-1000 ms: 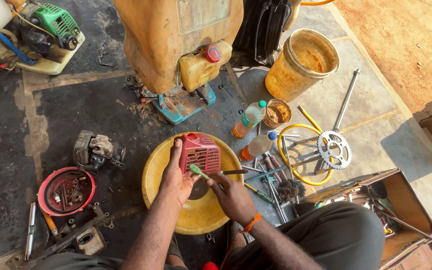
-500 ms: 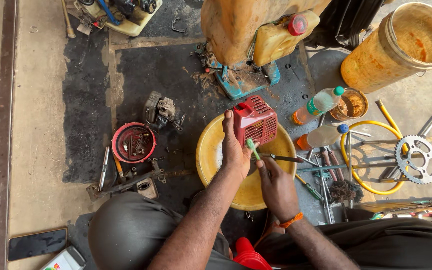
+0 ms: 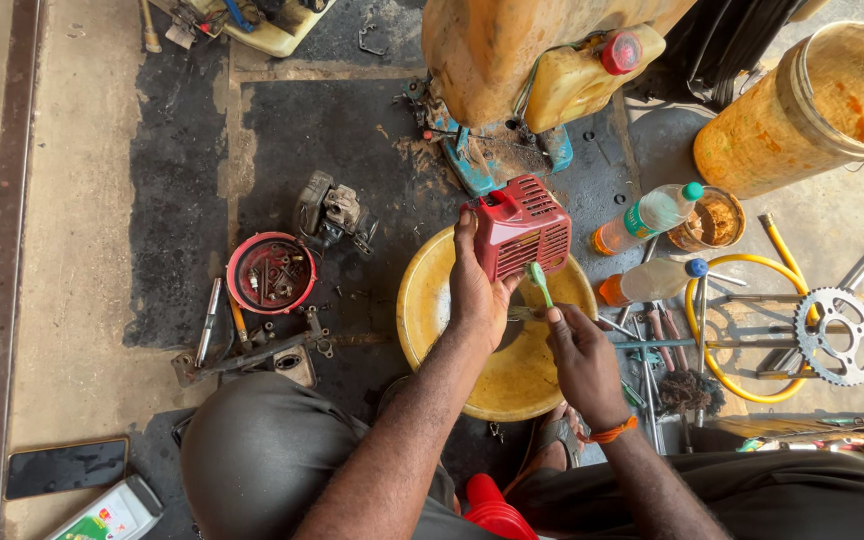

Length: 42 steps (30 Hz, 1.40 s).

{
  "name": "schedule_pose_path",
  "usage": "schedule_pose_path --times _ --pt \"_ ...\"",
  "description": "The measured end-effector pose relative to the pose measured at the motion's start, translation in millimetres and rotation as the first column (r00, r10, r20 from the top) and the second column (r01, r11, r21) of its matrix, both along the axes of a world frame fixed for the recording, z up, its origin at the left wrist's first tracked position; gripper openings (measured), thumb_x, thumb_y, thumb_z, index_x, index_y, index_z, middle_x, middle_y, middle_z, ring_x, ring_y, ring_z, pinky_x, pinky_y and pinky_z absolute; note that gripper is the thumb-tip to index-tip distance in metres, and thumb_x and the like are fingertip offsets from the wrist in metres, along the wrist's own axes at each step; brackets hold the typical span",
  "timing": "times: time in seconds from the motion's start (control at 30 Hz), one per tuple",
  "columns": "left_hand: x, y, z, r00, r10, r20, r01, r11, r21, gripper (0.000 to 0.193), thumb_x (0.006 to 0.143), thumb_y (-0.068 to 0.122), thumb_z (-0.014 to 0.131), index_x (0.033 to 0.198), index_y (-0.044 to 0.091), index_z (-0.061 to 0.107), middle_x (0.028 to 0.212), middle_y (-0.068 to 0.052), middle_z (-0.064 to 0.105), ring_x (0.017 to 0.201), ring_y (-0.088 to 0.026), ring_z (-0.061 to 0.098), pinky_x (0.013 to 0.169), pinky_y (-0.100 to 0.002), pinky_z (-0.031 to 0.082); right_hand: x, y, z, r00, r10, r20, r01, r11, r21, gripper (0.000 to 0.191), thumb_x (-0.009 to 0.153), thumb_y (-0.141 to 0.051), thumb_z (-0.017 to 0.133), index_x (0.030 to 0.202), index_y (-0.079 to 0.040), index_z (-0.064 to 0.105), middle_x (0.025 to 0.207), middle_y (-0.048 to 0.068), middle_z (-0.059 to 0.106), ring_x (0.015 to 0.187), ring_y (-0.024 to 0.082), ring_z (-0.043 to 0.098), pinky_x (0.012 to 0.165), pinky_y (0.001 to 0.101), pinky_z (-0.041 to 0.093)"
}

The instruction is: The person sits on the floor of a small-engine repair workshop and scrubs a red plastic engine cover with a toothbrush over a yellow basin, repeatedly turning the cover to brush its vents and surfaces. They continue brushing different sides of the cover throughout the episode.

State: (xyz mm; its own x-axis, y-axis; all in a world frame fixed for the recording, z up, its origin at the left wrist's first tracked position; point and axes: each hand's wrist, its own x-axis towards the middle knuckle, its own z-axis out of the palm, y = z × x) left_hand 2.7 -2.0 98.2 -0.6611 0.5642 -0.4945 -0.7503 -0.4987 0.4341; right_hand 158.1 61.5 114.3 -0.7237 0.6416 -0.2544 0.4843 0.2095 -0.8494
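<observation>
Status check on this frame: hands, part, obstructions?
Left hand gripping red vented cover over yellow basin. Right hand holding green brush at cover's lower edge. Nothing between them.

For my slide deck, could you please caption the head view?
Left hand holds a red cover over a yellow basin while the right hand applies a green brush.

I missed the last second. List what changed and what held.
The camera view swung; the scene slid right in frame. The left hand still grips the red slatted cover over the yellow basin. The right hand still holds the green brush against it. Nothing was let go.
</observation>
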Motion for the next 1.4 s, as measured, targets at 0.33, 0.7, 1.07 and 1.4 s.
schedule_pose_path --times 0.33,0.7,1.07,1.4 --pt "6 3 -17 0.998 0.051 0.042 -0.054 0.997 0.057 0.061 0.098 0.056 0.041 0.146 0.018 0.048 0.141 -0.003 0.058 0.127 -0.018 0.058 0.102 -0.040 0.048 -5 -18 12 0.989 0.010 0.145 -0.050 0.960 0.277 0.038 0.103 -0.038 0.054 0.117 -0.006 0.072 0.075 0.012 0.066 0.057 0.018 0.059 0.058 0.0364 0.047" --pt "9 4 -9 0.997 0.023 0.080 -0.021 1.000 -0.023 0.060 0.098 0.059 0.039 0.142 0.020 0.051 0.138 -0.003 0.059 0.123 -0.017 0.059 0.098 -0.038 0.048 -5 -8 -8 1.000 -0.028 0.008 0.028 0.999 0.047 0.037 0.106 -0.036 0.053 0.113 -0.005 0.072 0.072 0.009 0.061 0.065 0.013 0.057 0.059 0.0316 0.048" --pt "11 2 -12 0.988 0.072 0.138 -0.068 0.997 -0.035 0.061 0.096 0.056 0.041 0.143 0.018 0.049 0.137 -0.005 0.059 0.123 -0.020 0.062 0.104 -0.044 0.052 -11 -17 6 0.989 0.011 0.144 -0.057 0.945 0.323 0.033 0.104 -0.034 0.055 0.116 -0.007 0.070 0.073 0.018 0.069 0.060 0.031 0.065 0.054 0.0438 0.048" --pt "12 3 -17 0.991 0.073 0.116 -0.074 0.997 0.000 0.060 0.099 0.059 0.040 0.140 0.016 0.052 0.136 -0.005 0.060 0.120 -0.019 0.060 0.101 -0.044 0.048 -7 -9 4 0.998 0.034 0.052 -0.050 0.939 0.340 0.031 0.105 -0.032 0.056 0.109 -0.005 0.070 0.072 0.023 0.065 0.062 0.039 0.064 0.056 0.0455 0.047"
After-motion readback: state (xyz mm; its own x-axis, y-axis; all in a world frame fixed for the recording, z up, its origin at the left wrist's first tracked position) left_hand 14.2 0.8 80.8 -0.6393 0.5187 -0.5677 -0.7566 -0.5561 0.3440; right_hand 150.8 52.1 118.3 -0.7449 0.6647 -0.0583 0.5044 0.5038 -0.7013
